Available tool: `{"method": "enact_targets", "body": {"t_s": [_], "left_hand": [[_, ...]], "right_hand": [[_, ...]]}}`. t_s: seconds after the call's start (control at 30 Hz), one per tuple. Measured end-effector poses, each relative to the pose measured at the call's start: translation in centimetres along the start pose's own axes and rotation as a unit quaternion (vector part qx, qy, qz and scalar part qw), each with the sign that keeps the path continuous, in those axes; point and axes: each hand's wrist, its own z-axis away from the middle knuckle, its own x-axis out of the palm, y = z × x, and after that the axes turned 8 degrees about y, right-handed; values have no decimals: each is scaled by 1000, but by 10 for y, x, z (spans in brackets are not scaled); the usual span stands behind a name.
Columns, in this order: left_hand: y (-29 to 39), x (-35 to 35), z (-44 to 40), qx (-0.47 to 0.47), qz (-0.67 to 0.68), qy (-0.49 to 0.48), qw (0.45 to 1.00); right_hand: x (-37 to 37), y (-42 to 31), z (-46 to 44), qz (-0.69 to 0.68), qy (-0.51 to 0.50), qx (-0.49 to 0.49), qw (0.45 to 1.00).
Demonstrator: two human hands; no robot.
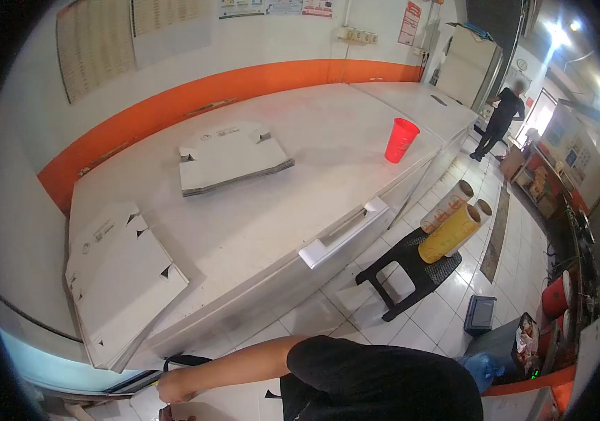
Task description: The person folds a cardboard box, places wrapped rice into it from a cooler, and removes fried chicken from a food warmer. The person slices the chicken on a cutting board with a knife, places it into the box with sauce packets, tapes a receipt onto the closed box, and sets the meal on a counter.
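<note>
White carton (pixel 233 403) beside right hand (pixel 176 386)

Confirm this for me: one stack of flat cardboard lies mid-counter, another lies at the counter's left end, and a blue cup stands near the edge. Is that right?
Not quite: the cup is red, not blue, as the head view shows. One stack of flat cardboard does lie mid-counter, with another stack at the left end.

You stood in what looked like a shop's packing area: flat carton stacks (pixel 233 160), large rolls (pixel 449 234) on a stool (pixel 421 275), wall notices (pixel 96 50), tiled floor (pixel 314 316).
</note>
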Motion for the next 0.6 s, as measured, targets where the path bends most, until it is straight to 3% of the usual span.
{"method": "enact_targets", "body": {"t_s": [0.03, 0.17, 0.23, 0.27, 0.33, 0.4, 0.5, 0.53, 0.6], "left_hand": [[-1, 3, 3, 47, -8, 41, 998], [-19, 25, 22, 14, -38, 55, 998], [-47, 74, 45, -171, 180, 218, 944], [34, 66, 32, -48, -36, 280, 958], [59, 81, 28, -29, -176, 258, 949], [66, 84, 40, -21, -324, 221, 920], [75, 59, 21, -94, -206, 129, 966], [60, 54, 15, -75, -227, 99, 966], [-6, 70, 22, 117, -218, 121, 961]], "right_hand": [[7, 0, -1, -1, 38, -11, 999], [25, -15, 7, 40, 169, -28, 984], [22, -34, 24, 86, 212, -58, 972], [17, -42, 45, 90, 273, -78, 955], [14, -53, 91, 93, 384, -123, 910], [40, -48, 96, 139, 410, -118, 893], [24, -46, 102, 145, 380, -106, 907], [18, -45, 97, 143, 368, -101, 913], [-4, -43, 89, 142, 306, -95, 937]]}}
